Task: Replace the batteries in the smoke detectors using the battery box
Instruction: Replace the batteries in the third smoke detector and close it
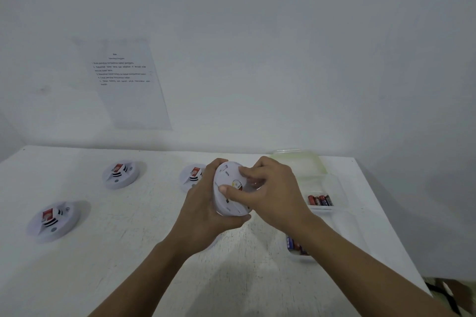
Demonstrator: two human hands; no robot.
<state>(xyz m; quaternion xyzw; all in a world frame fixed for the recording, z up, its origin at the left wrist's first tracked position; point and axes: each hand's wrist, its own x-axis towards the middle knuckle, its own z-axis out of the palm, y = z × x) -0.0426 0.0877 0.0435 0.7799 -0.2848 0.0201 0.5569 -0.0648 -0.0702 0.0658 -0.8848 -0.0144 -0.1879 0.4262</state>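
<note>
Above the middle of the white table [128, 252] I hold a round white smoke detector [228, 197] tilted, its back facing me. My left hand [206, 213] grips its rim from the left and below. My right hand [270, 190] lies over its back, thumb and fingers pressed on it. A clear plastic battery box [322, 188] stands open at the right, with several red and black batteries [320, 200] inside. A few more batteries [296, 246] lie in a small clear tray under my right forearm.
Three other smoke detectors lie on the table: one at the far left [120, 174], one at the near left [53, 221], one [192, 177] partly hidden behind my left hand. A printed instruction sheet [123, 80] hangs on the wall. The table's right edge runs close by the battery box.
</note>
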